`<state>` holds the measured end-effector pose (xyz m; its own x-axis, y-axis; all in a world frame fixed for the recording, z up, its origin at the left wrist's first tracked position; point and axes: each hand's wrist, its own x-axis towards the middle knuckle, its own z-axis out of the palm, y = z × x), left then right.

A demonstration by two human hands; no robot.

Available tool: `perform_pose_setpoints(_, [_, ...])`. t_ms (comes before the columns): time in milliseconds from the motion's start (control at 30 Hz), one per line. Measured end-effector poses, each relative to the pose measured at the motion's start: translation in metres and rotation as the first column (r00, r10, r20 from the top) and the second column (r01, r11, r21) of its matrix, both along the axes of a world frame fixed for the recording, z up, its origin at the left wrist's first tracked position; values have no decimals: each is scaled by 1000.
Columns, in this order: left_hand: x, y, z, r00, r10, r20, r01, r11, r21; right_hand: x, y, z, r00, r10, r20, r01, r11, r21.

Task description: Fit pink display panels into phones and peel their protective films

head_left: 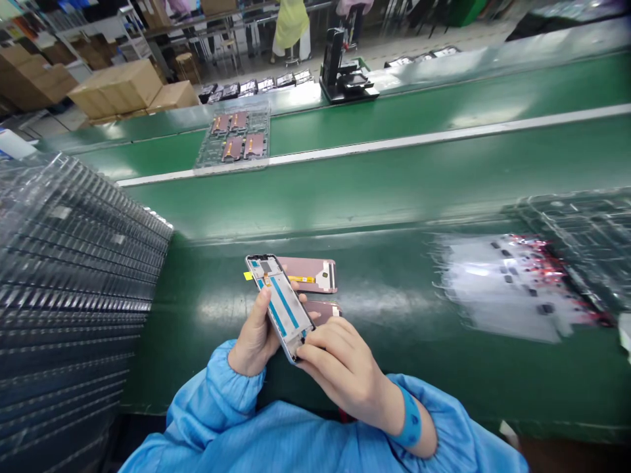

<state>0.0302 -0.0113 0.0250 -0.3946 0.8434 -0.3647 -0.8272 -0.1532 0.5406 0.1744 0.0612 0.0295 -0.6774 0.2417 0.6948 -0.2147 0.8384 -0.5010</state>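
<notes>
Tilted above the green bench, a phone frame [282, 303] with blue adhesive strips and a yellow tab is gripped in my left hand [259, 332], thumb over its near side and fingers behind. My right hand [345, 368] is closed at the frame's lower end, fingertips pinched against the corner. Whether those fingertips hold a small part is hidden. Behind the frame lie two brownish phone screens: the upper screen [323, 276] shows an orange flex cable, and the lower screen [328, 309] is partly covered by my hands.
Stacked clear plastic trays [73, 263] rise on the left. A tray of screens [234, 138] sits across the far belt. Clear film pieces [503, 282] and another plastic tray [586, 236] lie right. A black fixture [345, 72] and cardboard boxes [118, 89] stand behind.
</notes>
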Motion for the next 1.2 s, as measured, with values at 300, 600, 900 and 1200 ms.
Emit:
perform_pose_setpoints(300, [-1,-1,-2,999,-31,22,33,996,-81,1,2,3,994,99,47,-98,995,-22])
perform_pose_setpoints(600, [-1,0,-1,998,-56,41,61,988,-140,1,4,2,984,160,71,-153,983,-96])
perform_pose_setpoints(900, [-12,9,21,996,89,-18,-90,992,-87,9,-4,0,984,-166,-63,137,934,-330])
perform_pose_setpoints(1200, [-5,8,27,992,122,-39,-128,965,-228,25,31,7,877,370,306,24,602,-798])
